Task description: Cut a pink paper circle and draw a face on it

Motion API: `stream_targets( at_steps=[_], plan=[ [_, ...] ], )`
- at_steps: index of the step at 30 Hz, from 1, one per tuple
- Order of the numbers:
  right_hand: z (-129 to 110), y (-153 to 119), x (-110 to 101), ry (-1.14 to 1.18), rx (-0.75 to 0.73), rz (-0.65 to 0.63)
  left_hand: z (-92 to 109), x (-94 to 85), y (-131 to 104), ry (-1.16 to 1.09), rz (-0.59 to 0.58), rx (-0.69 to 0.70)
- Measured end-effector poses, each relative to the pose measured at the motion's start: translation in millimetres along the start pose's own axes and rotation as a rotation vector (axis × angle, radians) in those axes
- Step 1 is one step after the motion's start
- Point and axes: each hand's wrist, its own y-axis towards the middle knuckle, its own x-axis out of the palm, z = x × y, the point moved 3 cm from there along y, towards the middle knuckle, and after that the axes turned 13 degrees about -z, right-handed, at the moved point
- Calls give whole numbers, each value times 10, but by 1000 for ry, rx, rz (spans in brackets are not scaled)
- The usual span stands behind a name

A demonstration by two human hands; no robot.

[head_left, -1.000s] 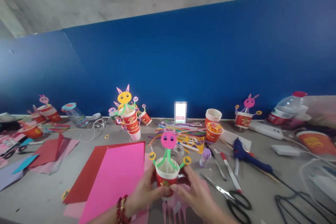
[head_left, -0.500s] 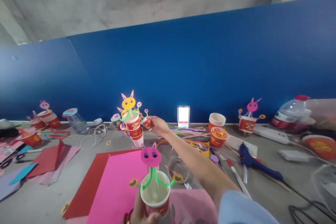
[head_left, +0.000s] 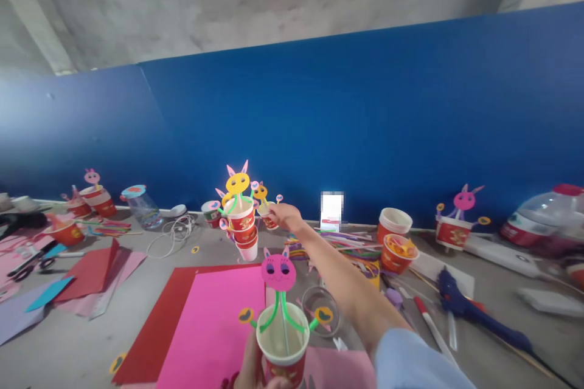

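Observation:
My left hand is closed around a red-and-white paper cup at the bottom of the view. A pink paper bunny face rises from that cup on green pipe cleaners, with orange discs at the arm ends. My right hand reaches far forward, its fingers closed on the side of a smaller-looking paper cup with a yellow face. Just left of it stands a stack of paper cups, topped by a yellow bunny face with pink ears.
Pink sheets over red paper lie in front of me. A blue glue gun, marker and rabbit cup are on the right. Pipe cleaners lie behind my forearm. Scissors and a clear jar sit left.
The cup in my right hand was tilted and now stands more upright, its yellow face showing beside the stack. My left hand keeps its cup. The whole view has shifted slightly.

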Motion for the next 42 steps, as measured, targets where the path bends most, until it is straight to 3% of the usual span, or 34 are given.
stream_targets(
  at_steps=[2,6,9,12,14,15,18,23,26,32,42],
  plan=[
    [82,-181,-73,18,23,33,-82,1,33,-32,39,66],
    [195,-706,-247,47,56,154,-206,13,138,-34,4,97],
    [217,-1227,-380,73,51,255,-148,35,187,-12,16,109],
    [191,-1847,-497,122,18,361,33,101,239,10,20,66],
    [177,-2300,-565,330,-76,597,180,162,290,19,-18,46],
    [180,-2497,-558,451,-104,656,247,187,317,35,-25,42],
    [189,-2900,-382,795,-191,693,370,238,390,64,-56,60],
    [145,-2916,118,985,-177,404,374,253,441,125,-59,67],
    [109,-2793,259,1081,-150,328,384,246,430,201,-56,62],
    [78,-2704,290,1102,-135,295,389,245,402,170,-110,84],
    [140,-2761,306,823,-117,273,340,180,394,257,-138,57]
  ],
)
